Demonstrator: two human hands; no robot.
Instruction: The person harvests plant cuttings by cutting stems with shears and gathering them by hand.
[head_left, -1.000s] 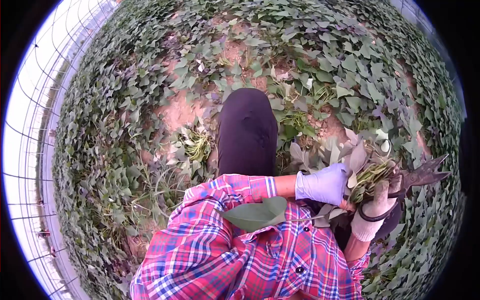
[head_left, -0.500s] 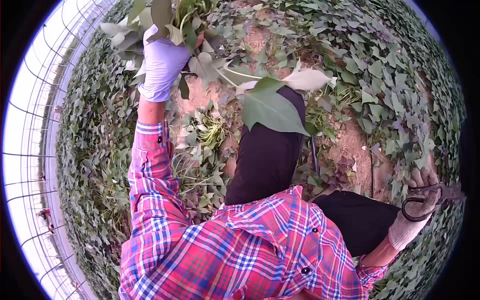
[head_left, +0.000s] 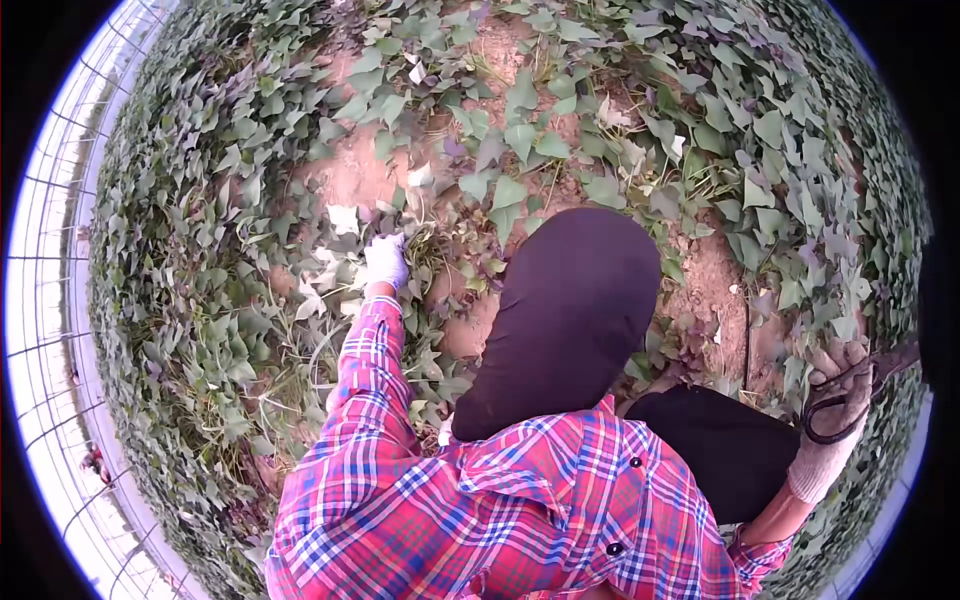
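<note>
My left hand point(head_left: 386, 262), in a pale thin glove, is down at ground level ahead of my left sleeve. Its fingers look closed on a bunch of leafy sweet potato vines point(head_left: 418, 243), partly hidden by the hand. Pale leaf undersides point(head_left: 343, 219) show beside it. Off to the right, my right hand point(head_left: 840, 390) wears a knitted work glove and is wrapped round a pair of scissors point(head_left: 828, 418). One dark loop handle hangs below the fingers, and the blades point right, away from the plants in front of me.
Sweet potato plants point(head_left: 240, 150) cover the ground all around, with reddish soil point(head_left: 355, 168) showing in patches. My dark-trousered knee point(head_left: 575, 300) rises between my hands. A thin dark line point(head_left: 747, 340) runs along the soil at right. Wire mesh point(head_left: 45, 300) stands at far left.
My left hand has come down and back toward me, carrying the vine bunch from up in front of the camera to the ground. The right hand with the scissors has hardly moved.
</note>
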